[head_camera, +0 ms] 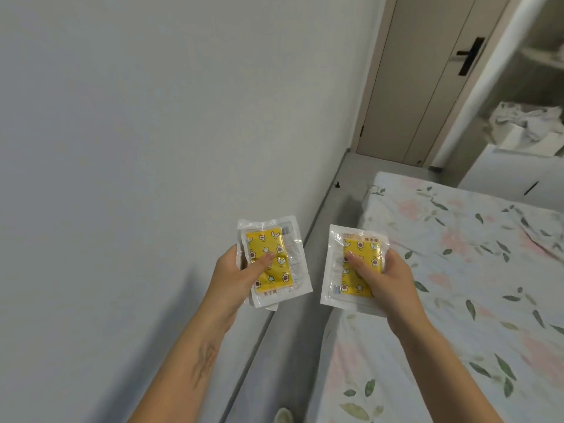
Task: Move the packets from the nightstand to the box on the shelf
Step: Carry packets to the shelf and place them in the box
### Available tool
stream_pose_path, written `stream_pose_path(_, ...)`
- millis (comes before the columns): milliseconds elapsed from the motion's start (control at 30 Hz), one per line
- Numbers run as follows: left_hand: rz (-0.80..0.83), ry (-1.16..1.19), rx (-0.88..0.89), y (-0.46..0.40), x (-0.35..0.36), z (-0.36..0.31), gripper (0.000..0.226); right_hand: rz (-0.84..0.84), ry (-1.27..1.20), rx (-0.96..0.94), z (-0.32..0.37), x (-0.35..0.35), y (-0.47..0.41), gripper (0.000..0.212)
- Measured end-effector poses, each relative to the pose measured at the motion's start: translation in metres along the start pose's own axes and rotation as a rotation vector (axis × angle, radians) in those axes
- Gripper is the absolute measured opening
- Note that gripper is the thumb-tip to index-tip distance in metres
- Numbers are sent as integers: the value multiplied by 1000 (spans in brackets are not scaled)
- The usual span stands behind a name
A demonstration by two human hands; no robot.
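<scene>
My left hand [236, 276] grips a small stack of clear packets [279, 239] with yellow star-and-moon patterned inserts, thumb pressed on top. My right hand [387, 279] holds another such stack of packets [338, 270], thumb on the yellow insert. Both stacks are held out in front of me at about waist height, above the narrow gap between the wall and the bed. Neither the nightstand nor the shelf box can be identified with certainty.
A bed with a floral sheet [457, 285] fills the right side. A grey wall [137, 148] is on the left, with a strip of grey floor [345, 184] leading to a beige door [427, 80]. A white cabinet [518, 175] with crumpled white items stands far right.
</scene>
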State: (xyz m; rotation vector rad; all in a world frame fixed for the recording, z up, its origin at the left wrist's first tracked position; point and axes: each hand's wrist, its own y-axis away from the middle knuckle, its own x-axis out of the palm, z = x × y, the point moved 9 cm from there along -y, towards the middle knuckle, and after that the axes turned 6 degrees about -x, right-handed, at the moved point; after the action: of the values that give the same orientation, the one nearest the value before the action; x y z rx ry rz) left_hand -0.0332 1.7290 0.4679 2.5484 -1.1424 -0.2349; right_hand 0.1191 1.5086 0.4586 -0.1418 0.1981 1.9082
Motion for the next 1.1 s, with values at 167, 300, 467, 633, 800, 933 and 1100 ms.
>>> stream_pose_path(167, 69, -4, 1, -73, 38, -36, 18, -63, 9, 11, 8, -13, -61, 26)
stream_pose_path(300, 131, -49, -11, -113, 74, -54, 20, -129, -20, 9, 10, -29, -94, 22)
stream_pose_path(467, 183, -86, -37, -167, 112, -67, 24, -195, -86, 13, 8, -43, -141, 17)
stream_pose_path(633, 250, -100, -34, -230, 155, -86, 23, -247, -102, 2, 12, -53, -210, 18)
stream_pose_path(800, 294, -96, -17, -319, 194, -117, 21, -299, -78, 14, 15, -55, -307, 22)
stream_pose_path(933, 296, -78, 22, -393, 224, -154, 16, -329, -73, 10, 26, -54, -390, 22)
stream_pose_path(1100, 305, -58, 18, -461, 260, -187, 14, -371, -61, 0, 45, -68, -476, 20)
